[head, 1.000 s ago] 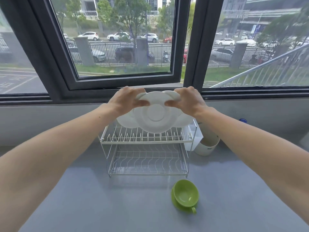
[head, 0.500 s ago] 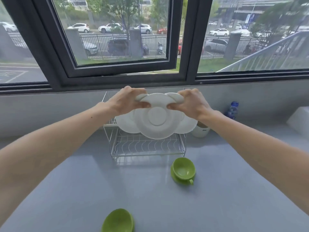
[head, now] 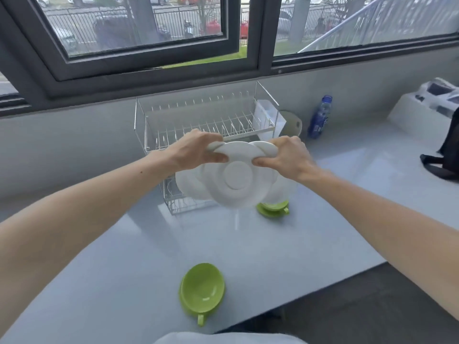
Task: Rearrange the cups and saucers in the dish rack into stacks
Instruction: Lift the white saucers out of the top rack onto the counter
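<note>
My left hand (head: 196, 151) and my right hand (head: 285, 155) together grip several white saucers (head: 236, 180) by their upper rims, held on edge in the air with their undersides towards me, in front of the wire dish rack (head: 206, 120). The rack's upper tier stands bare. A green cup on a green saucer (head: 273, 208) sits on the counter just past the held saucers, partly hidden by them. Another green cup on a green saucer (head: 201, 291) rests near the counter's front edge, handle towards me.
The grey counter (head: 335, 219) ends at a diagonal edge on the right over dark floor. A white utensil holder (head: 269, 116) hangs on the rack; beside it stand a pale cup (head: 291, 124) and a blue bottle (head: 320, 117). A black bag (head: 447, 155) lies far right.
Both hands have carried the white saucers off the rack's upper tier and towards me, lower over the counter. The view has tilted down, bringing the near green cup in.
</note>
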